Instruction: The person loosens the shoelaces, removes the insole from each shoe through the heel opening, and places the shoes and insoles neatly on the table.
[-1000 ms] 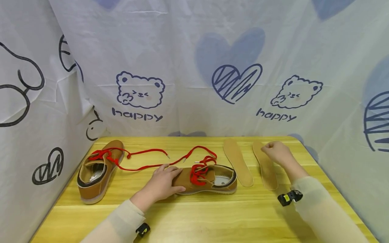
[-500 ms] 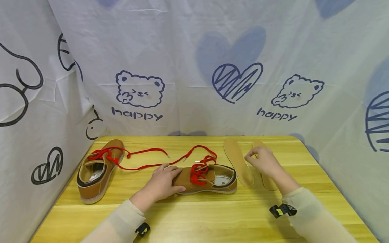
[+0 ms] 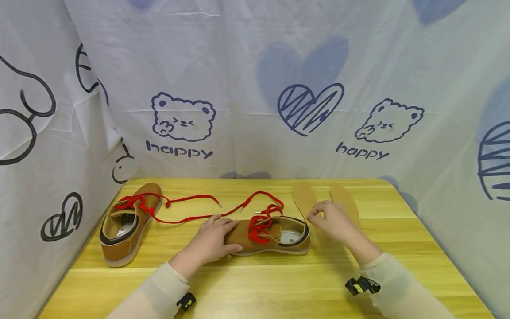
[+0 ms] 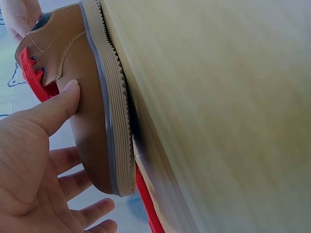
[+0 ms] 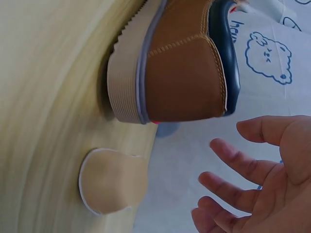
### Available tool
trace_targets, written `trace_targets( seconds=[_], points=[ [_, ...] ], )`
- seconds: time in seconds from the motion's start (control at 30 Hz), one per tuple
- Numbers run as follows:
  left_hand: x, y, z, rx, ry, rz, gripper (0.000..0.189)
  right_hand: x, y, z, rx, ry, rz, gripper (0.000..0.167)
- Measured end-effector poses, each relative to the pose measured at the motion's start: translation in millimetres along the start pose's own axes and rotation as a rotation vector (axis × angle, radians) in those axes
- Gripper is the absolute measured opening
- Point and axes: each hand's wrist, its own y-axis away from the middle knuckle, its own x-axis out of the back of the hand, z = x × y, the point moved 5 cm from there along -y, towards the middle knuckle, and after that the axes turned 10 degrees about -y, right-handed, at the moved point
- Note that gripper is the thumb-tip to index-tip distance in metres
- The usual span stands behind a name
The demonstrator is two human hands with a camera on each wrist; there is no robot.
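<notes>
A brown shoe [image 3: 238,235] with red laces [image 3: 260,229] lies sideways across the middle of the table, its toe to the left. My left hand [image 3: 213,239] holds it by the toe; in the left wrist view the thumb presses the upper [image 4: 90,126] while the fingers reach round the other side. My right hand [image 3: 332,221] hovers just right of the heel [image 5: 182,82], fingers loosely bent with nothing in them. Beneath and behind that hand lie two tan insoles, a left one [image 3: 304,195] and a right one [image 3: 345,198], both partly hidden by it.
The other brown shoe [image 3: 127,246] stands at the table's left side, toe pointing away. Its long untied red lace [image 3: 187,220] trails right toward the middle shoe. A white printed curtain [image 3: 247,146] hangs behind and beside the wooden table [image 3: 255,292].
My right hand has moved left and nearer, from over the right insole to beside the shoe's heel. The left hand and the shoe have stayed in place.
</notes>
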Motion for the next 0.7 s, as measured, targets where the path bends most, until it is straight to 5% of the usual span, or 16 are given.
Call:
trace_targets(
  seconds=[0.7],
  points=[
    [-1.6, -9.4, -10.9, -0.031, 0.057, -0.032, 0.074, -16, 9.0, -9, 0.022, 0.006, -0.032, 0.018]
  ],
)
